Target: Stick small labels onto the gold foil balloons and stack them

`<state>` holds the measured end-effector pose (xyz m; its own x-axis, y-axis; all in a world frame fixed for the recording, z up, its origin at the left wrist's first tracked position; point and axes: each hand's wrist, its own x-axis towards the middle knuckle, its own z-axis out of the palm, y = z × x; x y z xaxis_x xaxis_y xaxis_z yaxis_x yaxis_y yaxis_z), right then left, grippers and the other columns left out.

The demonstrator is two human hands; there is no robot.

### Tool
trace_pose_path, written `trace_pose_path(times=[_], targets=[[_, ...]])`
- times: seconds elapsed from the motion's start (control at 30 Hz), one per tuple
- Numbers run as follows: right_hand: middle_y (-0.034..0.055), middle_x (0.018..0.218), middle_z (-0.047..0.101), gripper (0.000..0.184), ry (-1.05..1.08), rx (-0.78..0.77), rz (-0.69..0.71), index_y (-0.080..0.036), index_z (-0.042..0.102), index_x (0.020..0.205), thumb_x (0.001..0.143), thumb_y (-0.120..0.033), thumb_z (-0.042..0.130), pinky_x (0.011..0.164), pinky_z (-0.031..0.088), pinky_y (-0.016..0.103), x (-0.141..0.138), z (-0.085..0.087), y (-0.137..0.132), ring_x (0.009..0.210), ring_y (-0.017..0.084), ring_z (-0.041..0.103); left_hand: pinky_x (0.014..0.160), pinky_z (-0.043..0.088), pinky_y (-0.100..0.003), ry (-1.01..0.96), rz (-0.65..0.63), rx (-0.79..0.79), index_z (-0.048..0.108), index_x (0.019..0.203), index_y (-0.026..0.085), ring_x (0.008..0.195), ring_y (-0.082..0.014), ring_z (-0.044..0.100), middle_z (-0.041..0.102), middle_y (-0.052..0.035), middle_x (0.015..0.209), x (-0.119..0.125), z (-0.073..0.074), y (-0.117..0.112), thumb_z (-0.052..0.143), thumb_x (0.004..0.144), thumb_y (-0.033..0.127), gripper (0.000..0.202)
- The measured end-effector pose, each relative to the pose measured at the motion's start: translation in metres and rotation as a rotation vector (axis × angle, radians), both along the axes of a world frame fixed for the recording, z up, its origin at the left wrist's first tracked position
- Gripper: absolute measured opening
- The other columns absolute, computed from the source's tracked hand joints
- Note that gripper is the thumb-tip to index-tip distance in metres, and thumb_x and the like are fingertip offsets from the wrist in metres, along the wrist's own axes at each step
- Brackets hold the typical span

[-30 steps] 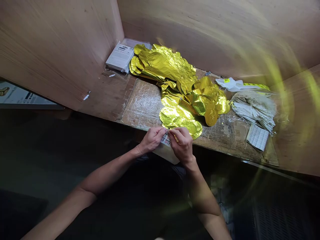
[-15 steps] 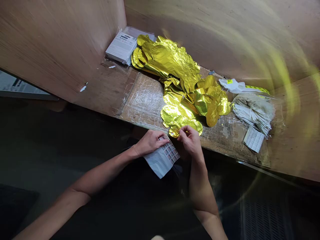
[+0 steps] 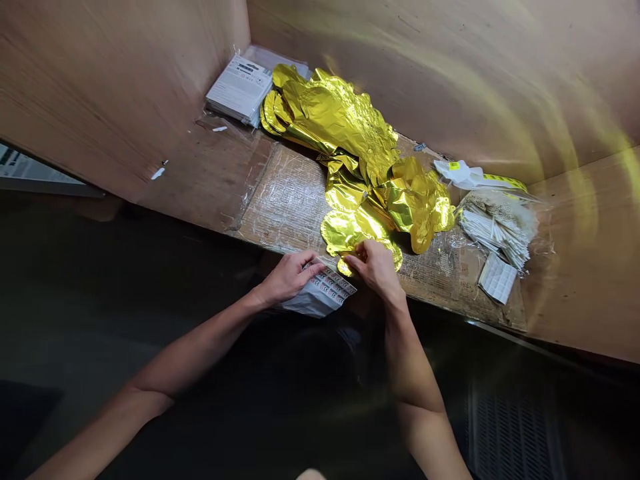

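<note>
My left hand pinches a sheet of small printed stickers by its upper edge, just past the front edge of the board. The sheet is white, with rows of black and red marks. My right hand is closed at the near end of a flat gold foil balloon, thumb and fingertips on its small lower lobe. Whether a sticker is between those fingertips is hidden. Behind lies a heap of more gold foil balloons, flat and overlapping.
Packaging cards are stacked in the back left corner. On the right lie a plastic bag of white sticks, a folded printed paper and a white piece with yellow labels. Wooden panels enclose the cardboard-covered surface.
My right hand has moved slightly up onto the balloon's lower lobe, its back now turned more upward. My left hand has shifted a little left and up, tilting the sticker sheet flatter.
</note>
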<state>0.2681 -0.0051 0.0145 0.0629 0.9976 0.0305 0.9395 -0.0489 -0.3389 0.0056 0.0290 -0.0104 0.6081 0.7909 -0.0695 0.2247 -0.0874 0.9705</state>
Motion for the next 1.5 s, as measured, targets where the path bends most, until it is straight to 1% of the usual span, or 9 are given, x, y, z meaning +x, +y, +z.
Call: trace_pose_path(times=[0.27, 0.37, 0.5, 0.8, 0.93, 1.07, 1.17, 1.3, 1.5], targets=[[-0.0029, 0.064, 0.046, 0.041, 0.382, -0.205, 0.09, -0.022, 0.048, 0.068, 0.1, -0.047, 0.051, 0.065, 0.031, 0.028, 0.023, 0.0, 0.019, 0.065, 0.015, 0.041, 0.072, 0.051, -0.027, -0.045, 0.013, -0.01, 0.058, 0.137, 0.02, 0.075, -0.0164, 0.067, 0.073, 0.0002, 0.087, -0.003, -0.004, 0.011, 0.063, 0.101, 0.037, 0.041], [-0.0045, 0.063, 0.037, 0.044, 0.432, -0.279, 0.087, -0.023, 0.038, 0.066, 0.099, -0.05, 0.049, 0.061, 0.027, 0.028, 0.029, 0.005, 0.025, 0.062, 0.013, 0.033, 0.092, 0.058, -0.031, -0.076, -0.158, 0.228, 0.064, 0.128, 0.021, 0.104, -0.0205, 0.074, 0.077, -0.0076, 0.119, 0.007, 0.001, 0.01, 0.059, 0.102, 0.024, 0.027], [-0.004, 0.065, 0.042, 0.037, 0.363, -0.299, 0.102, -0.023, 0.041, 0.07, 0.1, -0.045, 0.046, 0.062, 0.027, 0.028, 0.032, 0.006, 0.029, 0.063, 0.014, 0.036, 0.113, 0.055, -0.036, -0.021, -0.429, 0.606, 0.069, 0.122, 0.019, 0.139, -0.0257, 0.063, 0.05, -0.0136, 0.165, 0.025, 0.005, 0.003, 0.048, 0.098, 0.004, 0.036], [0.002, 0.074, 0.064, 0.035, 0.046, -0.27, 0.223, -0.02, 0.057, 0.078, 0.107, -0.037, 0.048, 0.066, 0.031, 0.028, 0.027, 0.012, 0.038, 0.067, 0.014, 0.047, 0.095, 0.063, -0.037, 0.364, -0.434, 0.63, 0.068, 0.126, 0.017, 0.116, -0.0268, 0.077, 0.04, -0.012, 0.171, 0.031, -0.013, -0.015, 0.042, 0.092, -0.004, 0.047], [0.0036, 0.073, 0.065, 0.042, 0.076, -0.088, -0.091, -0.015, 0.064, 0.077, 0.104, -0.047, 0.056, 0.067, 0.038, 0.029, 0.103, 0.053, 0.064, 0.066, 0.012, 0.055, 0.109, 0.057, -0.036, 0.153, -0.407, 0.556, 0.068, 0.128, 0.018, 0.135, -0.0255, 0.067, 0.05, -0.0112, 0.166, 0.029, -0.022, -0.008, 0.045, 0.096, 0.001, 0.043], [0.022, 0.1, 0.066, 0.035, -0.096, 0.291, -0.508, -0.012, 0.066, 0.092, 0.107, -0.04, 0.052, 0.078, 0.042, 0.043, 0.158, 0.096, 0.063, 0.094, 0.027, 0.064, 0.116, 0.052, -0.04, -0.112, -0.216, 0.485, 0.068, 0.125, 0.017, 0.138, -0.0255, 0.063, 0.066, -0.015, 0.147, 0.019, -0.016, 0.001, 0.053, 0.105, 0.021, 0.025], [0.0268, 0.113, 0.067, 0.029, -0.185, 0.471, -0.49, -0.011, 0.068, 0.107, 0.105, -0.038, 0.057, 0.086, 0.045, 0.047, 0.116, 0.096, 0.033, 0.105, 0.032, 0.062, 0.103, 0.059, -0.037, -0.152, -0.071, 0.346, 0.065, 0.131, 0.02, 0.119, -0.0237, 0.073, 0.073, -0.0122, 0.135, 0.012, -0.002, 0.003, 0.06, 0.104, 0.029, 0.029], [0.0072, 0.099, 0.076, 0.029, 0.414, -0.132, 0.168, -0.021, 0.069, 0.125, 0.103, -0.039, 0.061, 0.078, 0.053, 0.033, 0.004, 0.06, -0.017, 0.084, 0.02, 0.069, 0.083, 0.06, -0.029, -0.156, 0.022, 0.125, 0.059, 0.141, 0.022, 0.095, -0.0195, 0.077, 0.077, -0.0091, 0.124, 0.011, 0.012, 0.002, 0.065, 0.101, 0.034, 0.042], [0.0047, 0.097, 0.08, 0.022, 0.489, -0.076, 0.123, -0.022, 0.074, 0.116, 0.105, -0.03, 0.056, 0.077, 0.054, 0.03, -0.04, 0.026, -0.039, 0.082, 0.02, 0.073, 0.069, 0.052, -0.026, -0.14, 0.085, -0.086, 0.071, 0.115, 0.015, 0.077, -0.0183, 0.07, 0.075, -0.0041, 0.086, 0.019, 0.013, 0.005, 0.068, 0.098, 0.048, 0.037]])
